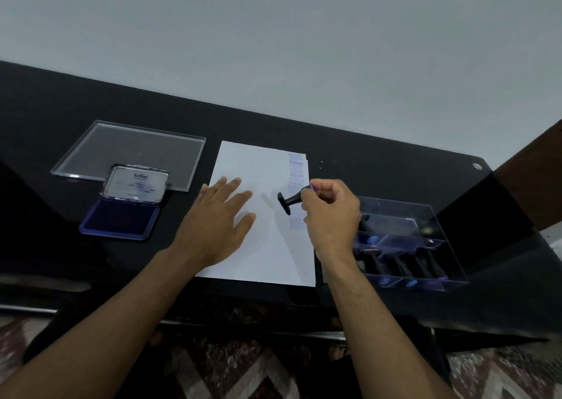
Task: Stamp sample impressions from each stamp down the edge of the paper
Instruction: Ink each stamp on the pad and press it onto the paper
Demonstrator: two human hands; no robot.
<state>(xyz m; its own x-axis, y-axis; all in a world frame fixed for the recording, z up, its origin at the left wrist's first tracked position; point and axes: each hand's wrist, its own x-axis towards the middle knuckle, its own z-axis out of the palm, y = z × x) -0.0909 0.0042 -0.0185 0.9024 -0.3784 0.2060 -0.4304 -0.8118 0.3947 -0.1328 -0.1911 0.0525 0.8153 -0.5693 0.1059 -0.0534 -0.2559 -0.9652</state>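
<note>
Right hand (330,213) gripping stamp (288,201), above paper (258,246)

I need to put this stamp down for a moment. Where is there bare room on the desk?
Bare black desk lies beyond the clear stamp box, right of the white paper. Crowded: clear lid and blue ink pad left of the paper.

My left hand (223,213) lies flat, fingers spread; my right hand (330,213) is curled, fingers pinching.
</note>
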